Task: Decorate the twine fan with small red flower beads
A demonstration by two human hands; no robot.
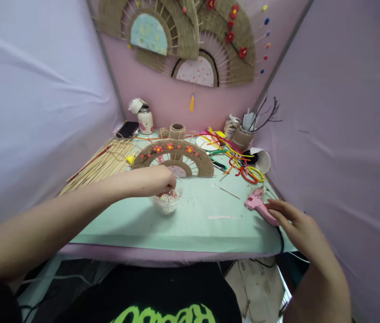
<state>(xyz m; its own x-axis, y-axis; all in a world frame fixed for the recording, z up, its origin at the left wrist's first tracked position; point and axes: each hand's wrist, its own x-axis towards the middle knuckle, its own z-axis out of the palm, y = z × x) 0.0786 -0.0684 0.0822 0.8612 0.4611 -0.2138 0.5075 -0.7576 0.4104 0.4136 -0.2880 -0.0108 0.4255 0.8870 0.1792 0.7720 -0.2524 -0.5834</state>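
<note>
My left hand (164,178) dips into a clear plastic cup (166,210) holding small white beads (168,198). Its fingers are pinched together inside the rim, and what they hold, if anything, is hidden. Over on the right, my right hand (294,220) is at the handle of a pink glue gun (260,207), its fingers stretched out and not wrapped round it. The glue gun lies on the table with its nozzle pointing away to the left. Just behind the cup is a twine-wrapped fan shape (205,163) decorated with red and orange flowers.
Thin bamboo sticks (100,163) are spread at the left. Coloured pipe cleaners (230,150), cutters (218,165) and a tipped white cup (263,161) are at the right. Behind are a twine roll (177,131), a jar (146,121) and a phone (128,129). A dark cord (281,240) hangs over the front edge.
</note>
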